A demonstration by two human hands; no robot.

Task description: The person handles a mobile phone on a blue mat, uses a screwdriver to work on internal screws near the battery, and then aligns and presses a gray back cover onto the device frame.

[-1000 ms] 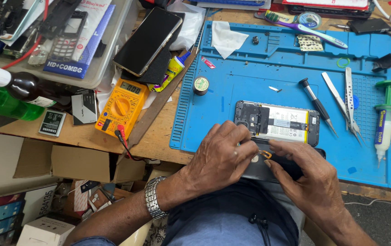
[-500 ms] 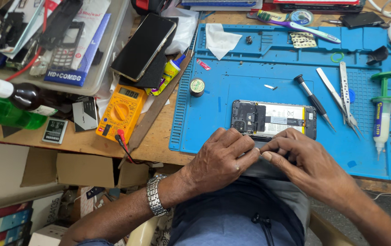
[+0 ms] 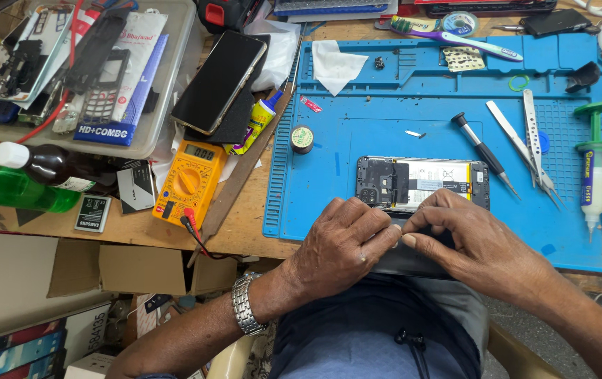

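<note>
An opened phone (image 3: 420,181) with its battery and boards showing lies on the blue work mat (image 3: 357,140). Just below it, at the mat's near edge, a dark flat panel (image 3: 413,258) rests under both hands. My left hand (image 3: 343,245) and my right hand (image 3: 473,245) meet over the panel, with fingertips pinched together at its upper edge. What is pinched between them is too small to see. A metal watch sits on my left wrist.
A screwdriver (image 3: 483,151), tweezers (image 3: 525,144) and a syringe tube (image 3: 592,168) lie on the mat's right side. A yellow multimeter (image 3: 189,179), a black phone (image 3: 218,81), a glue tube (image 3: 257,123) and a cluttered plastic tray (image 3: 76,70) fill the wooden bench at left. Bottles (image 3: 20,175) stand at the far left.
My hands have come together, fingertips now touching over the dark panel. The camera view shifted slightly; the opened phone has stayed in place on the mat.
</note>
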